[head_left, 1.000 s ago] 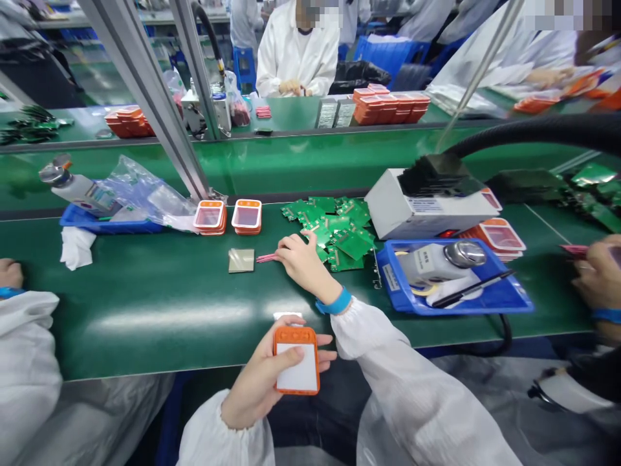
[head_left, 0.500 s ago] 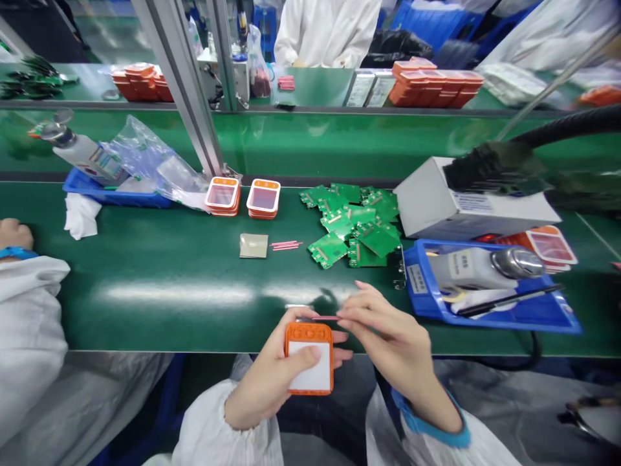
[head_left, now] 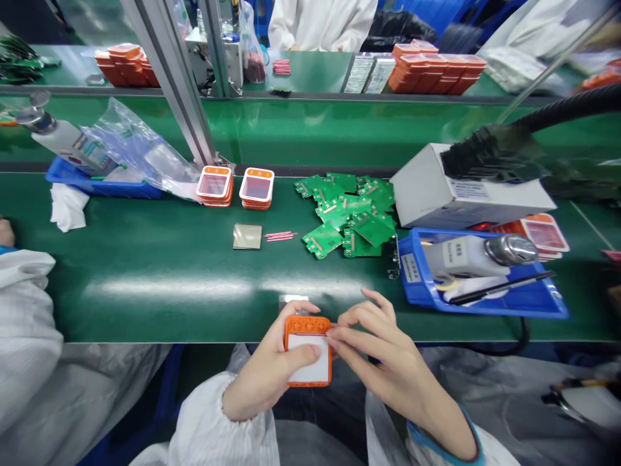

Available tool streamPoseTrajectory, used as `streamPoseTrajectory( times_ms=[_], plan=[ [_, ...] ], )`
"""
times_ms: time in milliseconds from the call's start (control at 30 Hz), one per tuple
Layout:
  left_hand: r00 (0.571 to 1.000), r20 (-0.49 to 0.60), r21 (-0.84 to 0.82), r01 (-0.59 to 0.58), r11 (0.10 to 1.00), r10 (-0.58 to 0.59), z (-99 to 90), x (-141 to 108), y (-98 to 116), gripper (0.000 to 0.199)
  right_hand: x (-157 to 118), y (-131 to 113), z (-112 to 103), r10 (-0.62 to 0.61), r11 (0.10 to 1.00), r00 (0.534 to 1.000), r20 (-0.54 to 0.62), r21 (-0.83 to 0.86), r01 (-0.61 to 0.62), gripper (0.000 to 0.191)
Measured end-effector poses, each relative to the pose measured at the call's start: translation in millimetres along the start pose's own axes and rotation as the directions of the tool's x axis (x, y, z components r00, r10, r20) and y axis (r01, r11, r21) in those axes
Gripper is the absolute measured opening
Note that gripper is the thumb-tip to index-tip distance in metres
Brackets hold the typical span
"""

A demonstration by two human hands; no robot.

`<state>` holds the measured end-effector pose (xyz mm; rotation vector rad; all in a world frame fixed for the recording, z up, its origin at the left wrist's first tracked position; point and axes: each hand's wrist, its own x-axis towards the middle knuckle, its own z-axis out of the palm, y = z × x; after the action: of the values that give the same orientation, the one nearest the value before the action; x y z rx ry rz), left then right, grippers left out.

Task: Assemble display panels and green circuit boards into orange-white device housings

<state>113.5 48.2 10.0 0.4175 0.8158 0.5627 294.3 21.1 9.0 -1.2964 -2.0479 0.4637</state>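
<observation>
A green table [head_left: 145, 259] spans the frame from left to right; at the right stands a white box [head_left: 422, 194], partly behind a blue tray [head_left: 439, 305] that holds a bottle [head_left: 466, 254] and a black pen [head_left: 499, 289]; another person's white sleeve [head_left: 22, 291] fills the left edge; at upper left a second blue tray [head_left: 116, 189] carries a tilted bottle [head_left: 72, 142], with a clear plastic bag [head_left: 140, 145] spilling over its right end; green circuit boards [head_left: 363, 223] lie in an overlapping heap just right of centre.

At bottom centre, the right hand [head_left: 383, 349] is narrow, thumb and fingertips drawn together on the right end of a thin pink strip [head_left: 310, 334]; the left hand [head_left: 276, 369] grips an orange case [head_left: 310, 382] from the left, its thumb across the white face; the case sits at the lower centre, in front of the table's near edge; two stacks of orange-and-white cases [head_left: 215, 186] stand side by side left of upper centre; a small square plate [head_left: 247, 237] lies below them; just right of it are loose pink strips [head_left: 280, 237]; the held strip runs crosswise under the case's top band.
</observation>
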Motion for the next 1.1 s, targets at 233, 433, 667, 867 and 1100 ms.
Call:
streamPoseTrajectory(
  times_ms=[233, 433, 667, 867, 1100],
  plan=[
    [1.000, 0.009, 0.015, 0.021, 1.000, -0.022, 2.7, 0.3, -2.7, 0.053, -1.1, -1.3, 0.8, 0.004, 1.000, 1.000, -0.013, -0.005, -0.005, 0.014],
    [1.000, 0.004, 0.018, 0.023, 1.000, -0.023, 2.6, 0.7, -1.8, 0.052, -0.7, -3.1, -0.6, -0.010, 1.000, 1.000, 0.019, -0.017, 0.011, 0.014],
    [1.000, 0.018, 0.017, 0.025, 1.000, -0.025, 2.4, -0.1, -3.7, 0.050, 2.6, -6.6, 0.5, 0.003, 1.000, 1.000, 0.002, -0.017, -0.002, 0.014],
    [0.999, 0.023, 0.016, 0.029, 0.999, -0.029, 3.2, 0.4, -1.9, 0.049, 5.2, -6.1, 0.5, -0.027, 0.999, 0.999, 0.043, -0.036, 0.028, 0.014],
    [0.999, 0.020, 0.025, 0.029, 0.999, -0.029, 3.1, 0.6, -1.5, 0.047, 6.9, -7.2, 0.0, -0.021, 0.999, 0.999, 0.030, -0.038, 0.022, 0.013]
  ],
)
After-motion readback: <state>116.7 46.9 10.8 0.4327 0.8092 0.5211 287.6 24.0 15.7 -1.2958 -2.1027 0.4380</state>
